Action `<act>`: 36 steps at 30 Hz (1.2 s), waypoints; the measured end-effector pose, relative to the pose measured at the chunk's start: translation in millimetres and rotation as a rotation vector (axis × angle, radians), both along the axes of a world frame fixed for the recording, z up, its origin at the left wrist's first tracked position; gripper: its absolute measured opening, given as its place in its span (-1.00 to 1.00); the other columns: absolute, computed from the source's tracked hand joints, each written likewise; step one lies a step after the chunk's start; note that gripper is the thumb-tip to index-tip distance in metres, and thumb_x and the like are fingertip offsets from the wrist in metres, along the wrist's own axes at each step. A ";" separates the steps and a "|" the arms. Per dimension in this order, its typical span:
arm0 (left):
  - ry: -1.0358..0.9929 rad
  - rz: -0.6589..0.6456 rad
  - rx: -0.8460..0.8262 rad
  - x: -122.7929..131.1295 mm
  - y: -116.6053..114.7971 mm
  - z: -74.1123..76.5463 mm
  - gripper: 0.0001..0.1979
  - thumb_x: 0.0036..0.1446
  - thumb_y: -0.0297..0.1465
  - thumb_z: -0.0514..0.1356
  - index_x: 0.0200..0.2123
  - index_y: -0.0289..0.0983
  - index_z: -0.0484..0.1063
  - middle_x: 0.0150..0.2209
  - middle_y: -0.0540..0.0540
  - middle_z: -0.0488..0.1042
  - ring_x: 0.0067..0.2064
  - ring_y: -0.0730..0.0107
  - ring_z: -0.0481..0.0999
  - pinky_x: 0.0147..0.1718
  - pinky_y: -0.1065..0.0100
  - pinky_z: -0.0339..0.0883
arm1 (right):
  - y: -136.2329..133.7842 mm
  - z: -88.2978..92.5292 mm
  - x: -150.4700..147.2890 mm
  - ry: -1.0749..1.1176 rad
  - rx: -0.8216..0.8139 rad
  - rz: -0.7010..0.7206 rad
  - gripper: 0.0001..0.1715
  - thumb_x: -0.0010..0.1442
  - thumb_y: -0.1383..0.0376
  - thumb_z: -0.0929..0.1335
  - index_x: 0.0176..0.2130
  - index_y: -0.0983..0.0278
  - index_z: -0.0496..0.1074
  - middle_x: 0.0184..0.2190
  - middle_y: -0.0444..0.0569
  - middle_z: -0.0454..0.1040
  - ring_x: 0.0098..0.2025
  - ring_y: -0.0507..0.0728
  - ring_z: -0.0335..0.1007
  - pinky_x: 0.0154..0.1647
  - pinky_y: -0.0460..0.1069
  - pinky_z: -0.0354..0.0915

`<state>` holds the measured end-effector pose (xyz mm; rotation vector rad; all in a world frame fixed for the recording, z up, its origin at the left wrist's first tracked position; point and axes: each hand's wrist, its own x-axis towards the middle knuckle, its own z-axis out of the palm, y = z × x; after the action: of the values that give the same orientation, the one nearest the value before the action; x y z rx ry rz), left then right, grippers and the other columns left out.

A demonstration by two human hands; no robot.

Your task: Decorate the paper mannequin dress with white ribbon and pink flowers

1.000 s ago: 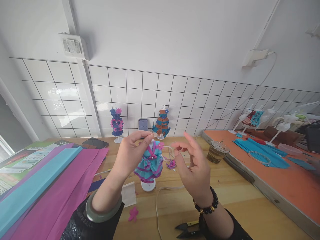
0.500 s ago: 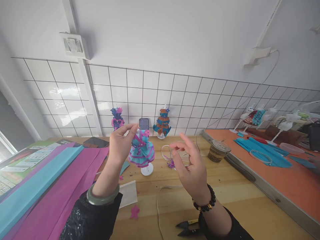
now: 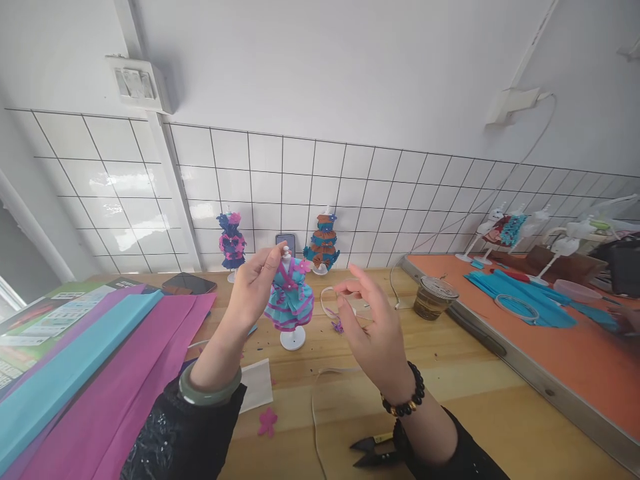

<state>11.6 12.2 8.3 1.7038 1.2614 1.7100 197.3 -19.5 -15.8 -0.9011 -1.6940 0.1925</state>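
Observation:
A miniature dress form [image 3: 290,293] in a ruffled turquoise and purple dress stands on its round white base. My left hand [image 3: 253,287] pinches the knob at its top between thumb and forefinger. To the right, my right hand [image 3: 377,337] hovers over the table with fingers curved and apart, nothing visible in it. Behind that hand's fingertips lie a looped white cord [image 3: 327,310] and a small purple flower piece [image 3: 337,326]. A pink flower cutout [image 3: 267,422] and a white paper piece [image 3: 257,385] rest nearer to me.
Two more dressed forms, one blue and pink [image 3: 231,243], one brown and teal [image 3: 323,243], stand by the tiled wall near a phone [image 3: 285,243]. Coloured sheets [image 3: 115,360] lie left. Black snips [image 3: 373,450] sit by my right wrist. A brown tub [image 3: 434,300] borders the orange surface [image 3: 565,360].
The dress form has turned under my left hand, so its top knob and dress front show more. My right hand stays raised in nearly the same pose. The view has shifted slightly.

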 end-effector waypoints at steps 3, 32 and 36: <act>-0.008 -0.064 0.016 2.3 3.8 -2.7 -0.60 0.11 -0.20 0.09 0.00 -0.21 0.38 -0.05 -0.12 0.44 -0.01 0.24 0.36 -0.07 0.28 0.21 | 2.7 -1.2 0.0 -0.030 -0.005 -0.013 -0.48 0.17 0.36 0.21 0.13 0.17 0.14 -0.23 -0.02 0.43 -0.17 0.13 0.30 -0.31 0.06 0.40; -0.321 -0.309 -0.042 -5.0 26.6 -7.6 -0.43 0.10 -0.06 0.02 0.11 -0.23 0.21 -0.03 -0.22 0.44 0.10 0.13 0.30 0.01 0.13 0.16 | 13.3 -8.3 1.4 -0.189 -0.074 -0.038 -0.54 0.18 0.36 0.20 0.08 0.18 0.20 -0.18 0.02 0.40 -0.12 0.16 0.31 -0.17 0.17 0.36; -0.287 -0.279 -0.024 -6.4 30.6 -8.0 -0.48 0.10 -0.07 0.03 0.06 -0.21 0.27 -0.02 -0.21 0.43 0.11 0.15 0.29 0.03 0.14 0.13 | 14.3 -8.3 1.2 -0.203 -0.095 -0.039 -0.54 0.18 0.38 0.20 0.08 0.19 0.20 -0.17 0.02 0.39 -0.10 0.16 0.30 -0.13 0.19 0.34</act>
<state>5.1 42.8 0.3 1.4753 0.8686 1.6878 198.4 -5.2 -24.2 -1.0521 -1.8649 0.1605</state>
